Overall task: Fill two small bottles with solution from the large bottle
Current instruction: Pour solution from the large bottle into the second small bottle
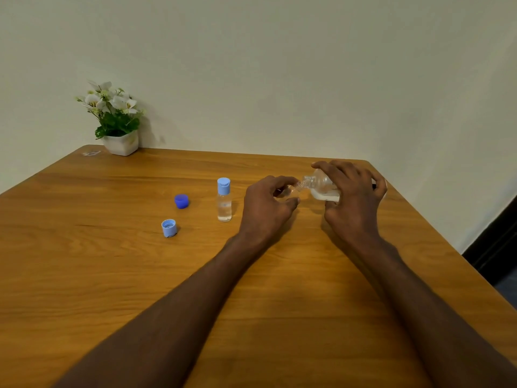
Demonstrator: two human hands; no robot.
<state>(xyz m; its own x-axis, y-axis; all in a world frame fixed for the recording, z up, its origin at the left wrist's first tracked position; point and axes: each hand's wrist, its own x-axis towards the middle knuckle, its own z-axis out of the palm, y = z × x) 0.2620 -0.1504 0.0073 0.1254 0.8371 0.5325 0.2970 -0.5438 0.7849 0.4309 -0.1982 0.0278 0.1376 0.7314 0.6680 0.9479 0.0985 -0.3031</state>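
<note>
My right hand (354, 197) grips the large clear bottle (321, 184), tipped on its side with its open neck pointing left. My left hand (268, 204) is closed around a small clear bottle (292, 191), mostly hidden by my fingers, its mouth right at the large bottle's neck. Another small bottle (224, 199) with a light blue flip cap stands upright on the wooden table (112, 275), left of my left hand, holding clear liquid. A dark blue cap (181, 201) and a light blue cap (169, 228) lie loose further left.
A white pot of white flowers (119, 121) stands at the table's far left corner against the wall. A small clear scrap (91, 153) lies beside it. The table's right edge (447, 239) runs close to my right hand.
</note>
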